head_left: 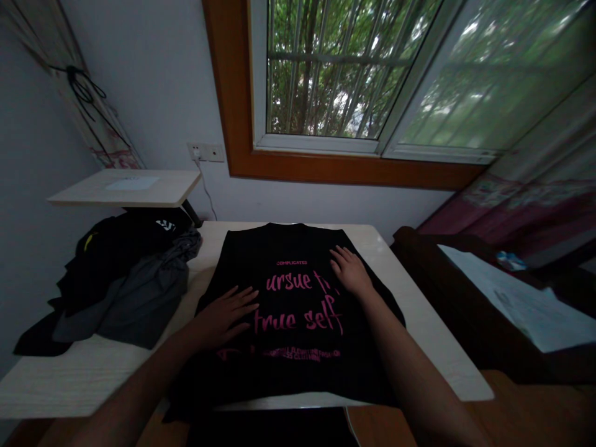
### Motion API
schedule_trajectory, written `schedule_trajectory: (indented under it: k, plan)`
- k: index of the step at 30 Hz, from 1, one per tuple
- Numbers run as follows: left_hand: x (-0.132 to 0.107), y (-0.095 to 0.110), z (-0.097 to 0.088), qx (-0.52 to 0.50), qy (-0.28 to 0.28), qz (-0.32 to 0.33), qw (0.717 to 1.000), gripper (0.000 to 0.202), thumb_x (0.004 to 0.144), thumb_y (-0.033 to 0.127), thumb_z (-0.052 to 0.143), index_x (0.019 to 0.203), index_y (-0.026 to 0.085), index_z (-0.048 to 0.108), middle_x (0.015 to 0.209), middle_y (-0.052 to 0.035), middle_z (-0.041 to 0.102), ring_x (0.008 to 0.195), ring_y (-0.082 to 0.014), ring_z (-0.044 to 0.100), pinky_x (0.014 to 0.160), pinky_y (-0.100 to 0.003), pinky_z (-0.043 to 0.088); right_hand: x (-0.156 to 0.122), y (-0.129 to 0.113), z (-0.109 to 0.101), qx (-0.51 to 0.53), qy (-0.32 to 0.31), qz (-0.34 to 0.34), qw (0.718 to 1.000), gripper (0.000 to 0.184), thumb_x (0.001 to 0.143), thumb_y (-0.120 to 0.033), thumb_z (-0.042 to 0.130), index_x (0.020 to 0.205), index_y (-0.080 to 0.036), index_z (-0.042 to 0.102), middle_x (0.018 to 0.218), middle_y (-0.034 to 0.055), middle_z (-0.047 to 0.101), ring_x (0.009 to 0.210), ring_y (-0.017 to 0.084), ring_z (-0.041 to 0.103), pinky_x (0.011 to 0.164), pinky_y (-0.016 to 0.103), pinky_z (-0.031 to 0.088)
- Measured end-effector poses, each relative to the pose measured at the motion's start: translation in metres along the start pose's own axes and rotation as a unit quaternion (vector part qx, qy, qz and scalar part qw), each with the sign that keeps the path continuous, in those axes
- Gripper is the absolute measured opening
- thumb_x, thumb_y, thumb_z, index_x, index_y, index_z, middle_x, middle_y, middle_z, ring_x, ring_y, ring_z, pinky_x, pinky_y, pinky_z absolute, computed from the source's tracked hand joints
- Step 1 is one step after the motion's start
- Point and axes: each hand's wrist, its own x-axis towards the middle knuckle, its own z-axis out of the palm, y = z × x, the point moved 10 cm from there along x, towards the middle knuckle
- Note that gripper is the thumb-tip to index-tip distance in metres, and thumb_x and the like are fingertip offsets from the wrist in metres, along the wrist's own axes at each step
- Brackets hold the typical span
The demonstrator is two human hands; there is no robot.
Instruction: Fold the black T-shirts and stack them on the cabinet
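A black T-shirt [293, 261] with pink lettering lies spread flat on a pale table [419, 310], its lower part hanging over the near edge. My left hand [226, 313] rests flat on the shirt's left side, fingers stretched out and pointing right. My right hand [349, 270] lies palm down on the lettering at the right, fingers extended toward the far edge. Neither hand holds anything.
A heap of black and grey clothes [125, 279] lies on the table's left part. A small side table [130, 186] stands behind it by the wall. To the right is a dark piece of furniture with white papers [526, 298]. A window [372, 74] is ahead.
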Motion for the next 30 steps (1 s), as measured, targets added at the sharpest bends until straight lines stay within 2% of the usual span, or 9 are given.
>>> schedule_trajectory:
  k: [3,6,10,13,16,19,22,27,30]
  plan:
    - [-0.005,-0.007,-0.012,-0.069,0.025,-0.021,0.997,0.041,0.103,0.031,0.045,0.143,0.032,0.056,0.147,-0.0021,0.060,0.138,-0.0190,0.054,0.119,-0.043,0.040,0.000,0.000,0.000,-0.004,0.001,-0.002,1.000,0.047,0.103,-0.038,0.042,0.144,-0.020,0.057,0.156,0.0102,0.049,0.146,0.032,0.041,0.119,0.052,0.035]
    - [-0.008,-0.039,-0.033,-0.081,0.107,-0.114,0.984,0.034,0.103,0.033,0.044,0.128,0.029,0.067,0.126,-0.0022,0.073,0.116,-0.0181,0.068,0.105,-0.037,0.052,0.000,0.000,0.000,-0.007,0.001,-0.003,1.000,0.047,0.104,-0.038,0.042,0.144,-0.020,0.058,0.156,0.0103,0.049,0.146,0.031,0.041,0.119,0.052,0.035]
    - [-0.013,-0.097,-0.056,-0.001,0.217,-0.226,0.950,0.031,0.098,0.036,0.051,0.119,0.027,0.071,0.132,-0.0056,0.068,0.125,-0.0250,0.061,0.113,-0.046,0.045,0.000,0.000,-0.001,-0.011,0.004,-0.001,1.000,0.047,0.104,-0.039,0.041,0.143,-0.020,0.058,0.155,0.0093,0.050,0.145,0.031,0.042,0.119,0.050,0.035]
    - [-0.015,-0.140,-0.051,0.058,0.217,-0.300,0.927,0.038,0.097,0.038,0.049,0.128,0.026,0.068,0.146,-0.0094,0.057,0.136,-0.0293,0.051,0.118,-0.051,0.038,-0.001,0.002,-0.003,-0.010,0.015,0.010,1.000,0.045,0.102,-0.038,0.043,0.141,-0.022,0.061,0.152,0.0076,0.053,0.144,0.030,0.043,0.118,0.049,0.035]
    - [-0.010,-0.168,-0.038,0.091,0.187,-0.332,0.920,0.044,0.100,0.041,0.044,0.137,0.028,0.064,0.154,-0.0085,0.051,0.147,-0.0311,0.038,0.121,-0.051,0.032,-0.003,0.008,-0.007,-0.015,0.033,0.043,0.998,0.044,0.101,-0.038,0.045,0.138,-0.023,0.063,0.149,0.0081,0.057,0.143,0.031,0.042,0.118,0.050,0.034]
    - [-0.001,-0.182,-0.029,0.103,0.159,-0.341,0.921,0.048,0.101,0.044,0.039,0.144,0.030,0.058,0.157,-0.0055,0.047,0.152,-0.0315,0.029,0.123,-0.051,0.028,-0.006,0.015,-0.011,-0.020,0.050,0.078,0.995,0.045,0.100,-0.038,0.045,0.137,-0.022,0.065,0.146,0.0092,0.059,0.142,0.031,0.042,0.118,0.052,0.032]
    - [0.008,-0.190,-0.028,0.108,0.152,-0.348,0.919,0.051,0.101,0.042,0.038,0.147,0.027,0.054,0.158,-0.0054,0.047,0.153,-0.0311,0.028,0.124,-0.050,0.025,-0.008,0.021,-0.014,-0.027,0.056,0.119,0.991,0.044,0.099,-0.038,0.045,0.136,-0.024,0.065,0.146,0.0083,0.058,0.139,0.032,0.044,0.117,0.054,0.032]
    - [0.015,-0.194,-0.042,0.086,0.185,-0.341,0.918,0.046,0.098,0.034,0.043,0.140,0.028,0.062,0.141,-0.0077,0.061,0.137,-0.0276,0.048,0.119,-0.047,0.032,-0.013,0.027,-0.025,-0.022,0.059,0.178,0.982,0.043,0.098,-0.037,0.046,0.132,-0.023,0.068,0.146,0.0093,0.057,0.131,0.036,0.048,0.108,0.053,0.041]
    - [0.012,-0.192,-0.051,0.065,0.210,-0.349,0.911,0.051,0.093,0.034,0.049,0.143,0.026,0.057,0.123,-0.0096,0.067,0.120,-0.0271,0.057,0.113,-0.046,0.038,-0.018,0.031,-0.036,-0.008,0.074,0.207,0.975,0.041,0.096,-0.035,0.049,0.129,-0.022,0.069,0.146,0.0133,0.055,0.123,0.037,0.052,0.100,0.053,0.046]
